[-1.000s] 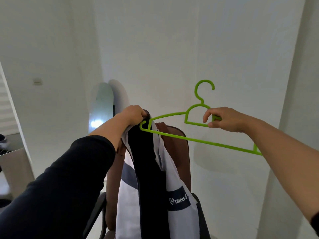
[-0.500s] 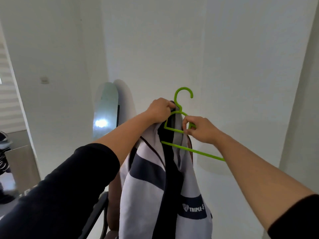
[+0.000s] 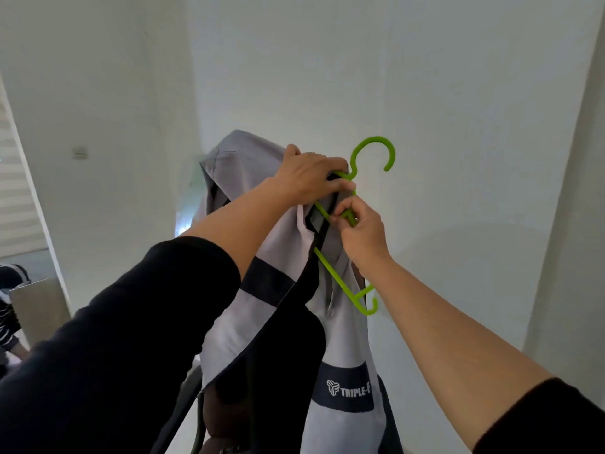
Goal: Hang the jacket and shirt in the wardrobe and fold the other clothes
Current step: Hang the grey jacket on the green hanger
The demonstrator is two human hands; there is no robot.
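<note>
One arm of the green hanger (image 3: pixel 340 280) has been slid inside the jacket (image 3: pixel 281 309); both hands, left (image 3: pixel 311 178) and right (image 3: pixel 360 231), stay clamped at its collar and neck, so hanging is near.

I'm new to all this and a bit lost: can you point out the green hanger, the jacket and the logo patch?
green hanger (image 3: pixel 373 149), head view, top of its hook.
jacket (image 3: pixel 239 158), head view, grey fabric at its top.
logo patch (image 3: pixel 347 390), head view, white lettering on the dark band.

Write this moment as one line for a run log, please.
stage: fitting hanger into jacket | left hand: grip on jacket collar | right hand: grip on green hanger | wardrobe: not in view
</note>
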